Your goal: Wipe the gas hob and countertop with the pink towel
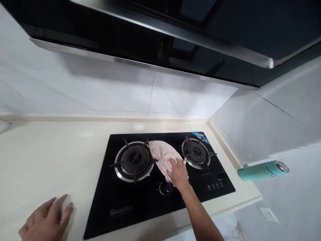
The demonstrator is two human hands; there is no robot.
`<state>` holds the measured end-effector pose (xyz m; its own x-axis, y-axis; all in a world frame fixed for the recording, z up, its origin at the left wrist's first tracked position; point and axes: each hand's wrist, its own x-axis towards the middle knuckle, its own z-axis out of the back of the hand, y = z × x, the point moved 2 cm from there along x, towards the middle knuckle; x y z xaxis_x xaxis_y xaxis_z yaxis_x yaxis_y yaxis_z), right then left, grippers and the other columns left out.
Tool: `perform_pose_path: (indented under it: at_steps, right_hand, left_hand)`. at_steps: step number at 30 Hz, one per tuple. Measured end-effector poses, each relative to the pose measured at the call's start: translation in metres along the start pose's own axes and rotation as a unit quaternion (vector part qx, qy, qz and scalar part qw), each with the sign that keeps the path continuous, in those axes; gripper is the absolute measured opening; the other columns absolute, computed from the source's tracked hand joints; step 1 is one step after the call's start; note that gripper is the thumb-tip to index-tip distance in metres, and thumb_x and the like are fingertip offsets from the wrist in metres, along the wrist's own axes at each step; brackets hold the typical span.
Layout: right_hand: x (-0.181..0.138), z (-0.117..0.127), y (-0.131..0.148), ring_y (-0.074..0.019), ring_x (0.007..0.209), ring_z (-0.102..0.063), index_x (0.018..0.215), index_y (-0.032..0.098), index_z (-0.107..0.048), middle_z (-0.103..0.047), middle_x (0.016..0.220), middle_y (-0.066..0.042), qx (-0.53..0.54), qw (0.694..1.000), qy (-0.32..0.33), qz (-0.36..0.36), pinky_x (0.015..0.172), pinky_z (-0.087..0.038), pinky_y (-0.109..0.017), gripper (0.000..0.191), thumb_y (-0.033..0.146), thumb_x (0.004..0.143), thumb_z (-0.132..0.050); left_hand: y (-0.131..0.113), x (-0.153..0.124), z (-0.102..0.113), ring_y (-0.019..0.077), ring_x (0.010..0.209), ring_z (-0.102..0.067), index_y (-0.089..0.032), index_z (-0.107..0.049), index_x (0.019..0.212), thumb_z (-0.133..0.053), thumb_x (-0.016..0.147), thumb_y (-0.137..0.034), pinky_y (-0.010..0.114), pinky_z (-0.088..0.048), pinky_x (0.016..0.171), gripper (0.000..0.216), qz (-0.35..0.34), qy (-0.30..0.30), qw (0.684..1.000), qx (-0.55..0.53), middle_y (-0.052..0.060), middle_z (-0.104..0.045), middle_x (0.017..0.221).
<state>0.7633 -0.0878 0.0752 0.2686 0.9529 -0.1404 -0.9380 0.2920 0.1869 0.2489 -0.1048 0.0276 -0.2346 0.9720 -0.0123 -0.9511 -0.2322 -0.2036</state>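
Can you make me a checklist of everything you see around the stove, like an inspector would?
Surface: cream countertop with a black glass gas hob set into it.
Job's things: pale cloth lying on the glass between the left burner and right burner.
Clutter: a teal bottle on its side past the counter's right end; what it rests on cannot be told.
Hands: right hand presses on the cloth, above a round knob; left hand rests flat on the countertop.
Cables: nothing seen.
Surroundings: white tiled wall, dark range hood overhead, wall socket lower right.
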Motion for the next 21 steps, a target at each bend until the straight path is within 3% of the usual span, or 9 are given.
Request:
perform_pose_path:
  at_steps: [6,9,12,17,21]
  right_hand:
    - [0.012,0.015,-0.016,-0.0311,0.119,-0.065,0.153,0.028,-0.050,-0.061,0.134,-0.016,0.022,0.994,0.019,-0.103,0.099,-0.050,-0.041,0.061,0.037,0.094,-0.065]
    - [0.016,0.020,-0.015,-0.0359,0.127,-0.059,0.154,0.029,-0.051,-0.055,0.141,-0.018,-0.025,0.992,-0.003,-0.120,0.102,-0.047,-0.045,0.061,0.037,0.095,-0.064]
    - [0.012,0.016,-0.005,-0.0390,0.137,-0.048,0.149,0.033,-0.059,-0.046,0.156,-0.015,-0.039,0.998,0.032,-0.047,0.107,-0.042,-0.050,0.058,0.034,0.092,-0.068]
    - [0.001,0.024,0.010,-0.0346,0.135,-0.047,0.120,0.034,-0.079,-0.056,0.149,-0.006,-0.010,0.976,0.152,0.153,0.116,-0.032,-0.051,0.045,0.021,0.078,-0.074]
    - [-0.002,0.026,0.031,-0.0343,0.138,-0.044,0.121,0.038,-0.078,-0.053,0.152,-0.004,0.026,0.953,0.217,0.212,0.118,-0.031,-0.052,0.039,0.035,0.082,-0.076]
  left_hand:
    - [-0.009,-0.003,0.010,0.0417,0.143,-0.043,-0.023,-0.055,0.141,-0.020,0.104,-0.061,0.064,-0.036,0.117,0.064,-0.002,0.011,1.000,-0.008,0.017,-0.049,0.151]
    - [-0.014,-0.006,0.017,0.0425,0.143,-0.043,-0.019,-0.057,0.141,-0.021,0.105,-0.059,0.065,-0.035,0.118,0.065,-0.008,0.015,1.000,-0.014,0.020,-0.049,0.150]
    - [-0.017,-0.008,0.020,0.0414,0.144,-0.042,-0.018,-0.057,0.141,-0.023,0.106,-0.057,0.064,-0.034,0.119,0.063,-0.015,0.015,1.000,-0.011,0.020,-0.049,0.150]
    - [-0.015,-0.008,0.019,0.0422,0.143,-0.044,-0.017,-0.058,0.140,-0.025,0.106,-0.053,0.064,-0.036,0.117,0.060,-0.020,0.004,1.000,-0.004,0.022,-0.050,0.149]
    - [-0.010,-0.006,0.015,0.0454,0.143,-0.044,-0.016,-0.058,0.142,-0.027,0.106,-0.055,0.066,-0.036,0.116,0.061,-0.030,0.014,0.999,-0.010,0.022,-0.048,0.150]
